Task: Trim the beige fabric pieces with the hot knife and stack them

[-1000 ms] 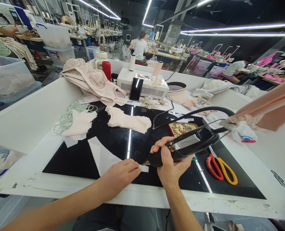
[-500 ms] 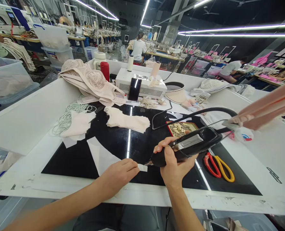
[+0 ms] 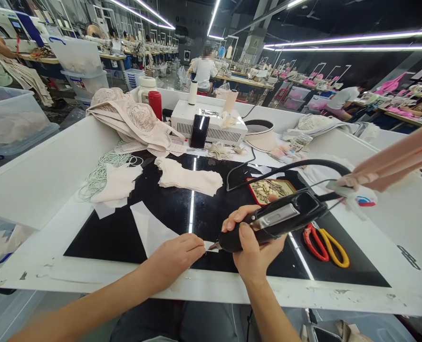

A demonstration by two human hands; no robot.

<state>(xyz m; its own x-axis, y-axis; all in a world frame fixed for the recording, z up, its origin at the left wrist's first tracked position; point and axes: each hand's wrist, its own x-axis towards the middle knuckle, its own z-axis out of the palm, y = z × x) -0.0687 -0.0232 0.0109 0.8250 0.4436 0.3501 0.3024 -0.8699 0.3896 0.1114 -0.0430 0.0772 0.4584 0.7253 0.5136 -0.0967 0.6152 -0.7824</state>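
Note:
My right hand (image 3: 255, 254) is wrapped round a black corded handheld tool (image 3: 273, 216) with a pointed metal tip. The tip rests at a small white strip (image 3: 211, 245) on the black glossy board (image 3: 104, 242), close to my left fingertips. My left hand (image 3: 177, 261) has its fingers pressed together on the board over a white sheet (image 3: 152, 230), which shows to their left. The strip comes out on their right side. Whether strip and sheet are one piece is hidden under the hand. Behind lies a stack of pale pink cut fabric (image 3: 189, 176).
Scissors with red and yellow handles (image 3: 325, 244) lie right of the tool. A shallow tray of small parts (image 3: 271, 190) sits behind it. Green cord (image 3: 106, 171), lace bras (image 3: 132, 114), a phone (image 3: 199, 132) and a white vented box (image 3: 182, 118) stand farther back. Peach fabric (image 3: 392, 161) hangs at right.
The tool and my right hand have shifted slightly left, bringing the tip closer to my left fingertips. My left hand has hardly moved.

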